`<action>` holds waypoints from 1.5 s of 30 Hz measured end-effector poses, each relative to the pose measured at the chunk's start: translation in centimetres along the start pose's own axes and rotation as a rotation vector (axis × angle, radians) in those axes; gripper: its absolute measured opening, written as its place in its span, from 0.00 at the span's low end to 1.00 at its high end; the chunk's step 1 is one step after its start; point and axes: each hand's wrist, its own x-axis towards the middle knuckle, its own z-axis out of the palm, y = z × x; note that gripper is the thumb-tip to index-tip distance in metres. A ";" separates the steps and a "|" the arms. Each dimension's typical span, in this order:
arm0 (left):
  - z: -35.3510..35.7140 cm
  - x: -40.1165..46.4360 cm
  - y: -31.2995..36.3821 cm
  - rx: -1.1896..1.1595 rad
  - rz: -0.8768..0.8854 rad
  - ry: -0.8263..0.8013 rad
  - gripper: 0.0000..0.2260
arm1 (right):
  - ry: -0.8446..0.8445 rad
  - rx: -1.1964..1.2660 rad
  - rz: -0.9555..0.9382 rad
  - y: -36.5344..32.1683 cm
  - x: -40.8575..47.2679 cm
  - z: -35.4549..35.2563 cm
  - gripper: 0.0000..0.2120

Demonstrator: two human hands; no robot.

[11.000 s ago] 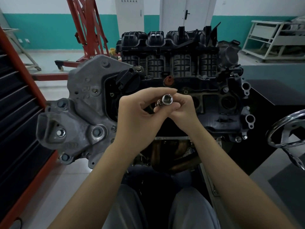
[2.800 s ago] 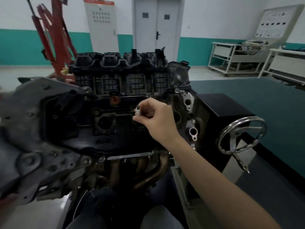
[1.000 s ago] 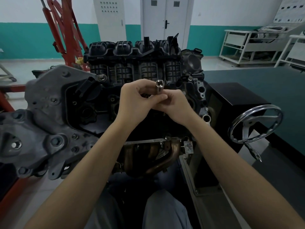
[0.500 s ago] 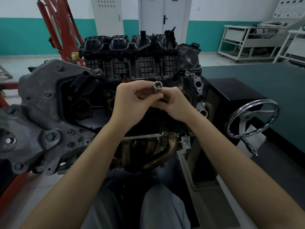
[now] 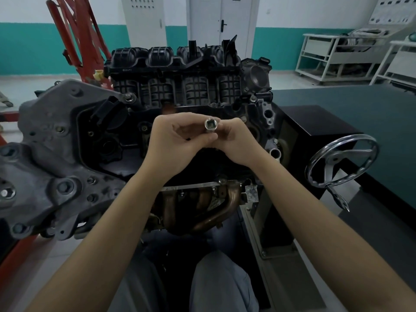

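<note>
A silver metal socket (image 5: pixel 211 125) with a square drive hole points toward me, held up in front of a car engine (image 5: pixel 180 91). My left hand (image 5: pixel 177 145) pinches its shaft between thumb and fingers. My right hand (image 5: pixel 236 143) curls round the socket from the right, its fingers touching the left hand's. The socket's lower part is hidden inside both hands. Both hands hover above the engine's black top cover, just in front of the ribbed black intake manifold.
A grey cast bracket (image 5: pixel 51 154) juts out at the left of the engine. A chrome handwheel (image 5: pixel 342 161) sticks out on the right by a black box (image 5: pixel 315 124) and a dark green table (image 5: pixel 371 113). Rusty exhaust pipes (image 5: pixel 202 208) hang below. A red hoist (image 5: pixel 76 34) stands behind.
Both hands keep hold of the socket and stay together; the view has shifted only slightly. 2.8 s ago the right hand alone held it at the engine.
</note>
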 end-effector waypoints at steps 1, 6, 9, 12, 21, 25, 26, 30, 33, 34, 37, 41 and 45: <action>0.0 -0.1 0.0 -0.001 0.004 -0.024 0.14 | 0.026 0.002 0.013 0.0 0.0 0.0 0.09; 1.0 -0.7 0.2 0.148 -0.029 0.144 0.10 | 0.056 0.024 0.025 0.0 0.0 0.1 0.08; 0.9 -0.6 0.3 0.060 -0.040 0.141 0.13 | -0.011 0.017 -0.012 -0.1 -0.1 0.2 0.13; 0.3 -0.6 0.2 -0.052 -0.022 0.058 0.15 | -0.029 0.004 -0.007 -0.2 0.0 0.3 0.16; 0.9 -0.8 0.8 0.107 -0.032 0.147 0.14 | -0.021 0.036 -0.047 -0.2 -0.1 0.2 0.13; 0.3 -0.8 0.7 -0.018 -0.052 0.028 0.16 | -0.015 0.014 -0.032 -0.2 -0.1 0.2 0.12; 0.3 -0.8 0.6 0.000 -0.049 0.004 0.15 | 0.010 0.016 -0.021 -0.1 -0.1 0.1 0.09; 0.8 -1.0 0.7 0.155 -0.085 0.127 0.13 | 0.033 0.052 -0.003 0.1 -0.1 0.2 0.11; 1.0 -1.0 0.6 0.164 -0.061 0.172 0.10 | -0.038 0.006 -0.051 -0.1 -0.1 0.1 0.13; 1.0 -0.9 0.6 0.129 -0.058 0.150 0.11 | -0.061 -0.004 -0.062 -0.1 -0.1 0.1 0.13; 0.7 -0.9 0.7 0.011 -0.041 0.041 0.15 | -0.016 -0.003 -0.040 0.0 -0.2 0.1 0.12; 0.8 -1.1 0.8 0.114 -0.032 0.052 0.11 | 0.051 0.032 -0.010 0.0 -0.2 -0.1 0.08; 1.1 -1.1 1.0 0.153 -0.018 0.081 0.12 | -0.014 -0.005 -0.048 -0.4 -0.4 0.2 0.15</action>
